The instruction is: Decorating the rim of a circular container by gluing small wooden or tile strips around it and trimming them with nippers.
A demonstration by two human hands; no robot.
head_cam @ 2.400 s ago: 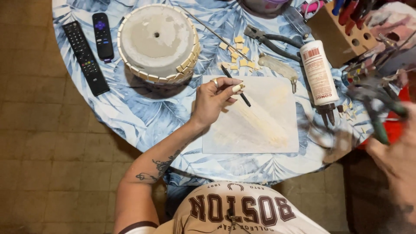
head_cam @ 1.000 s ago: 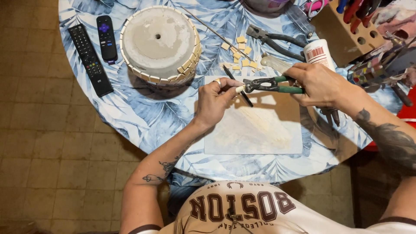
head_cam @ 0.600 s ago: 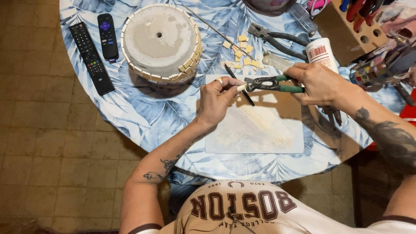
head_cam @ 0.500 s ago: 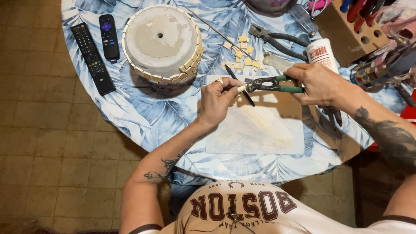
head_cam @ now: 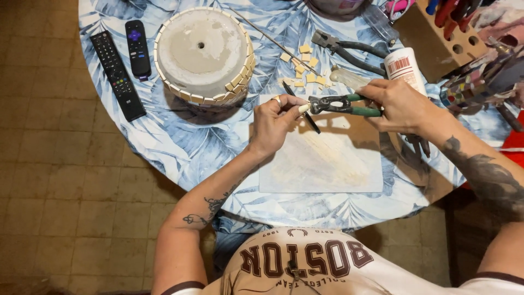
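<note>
My left hand point(head_cam: 277, 121) pinches a small cream tile piece point(head_cam: 303, 108) between thumb and fingers, above the white board point(head_cam: 322, 164). My right hand point(head_cam: 401, 104) grips the green handles of the tile nippers point(head_cam: 341, 104), and the nipper jaws sit at the tile piece. A black pen point(head_cam: 301, 107) lies under the hands on the board's top edge. An upturned grey pot point(head_cam: 203, 53) with cream tiles around its rim stands at the upper left. Several loose cream tile pieces point(head_cam: 304, 65) lie scattered behind the hands.
Two black remote controls point(head_cam: 119, 71) lie at the table's left edge. Dark pliers point(head_cam: 349, 49), a white glue bottle point(head_cam: 404, 68) and a wooden tool holder point(head_cam: 442, 33) stand at the back right. The round table has a blue leaf-patterned cloth point(head_cam: 185, 142); brown tiled floor lies to the left.
My right hand came in from the right edge holding the green-handled nippers and brought their jaws to the tile piece in my left hand. The left hand has stayed in place.
</note>
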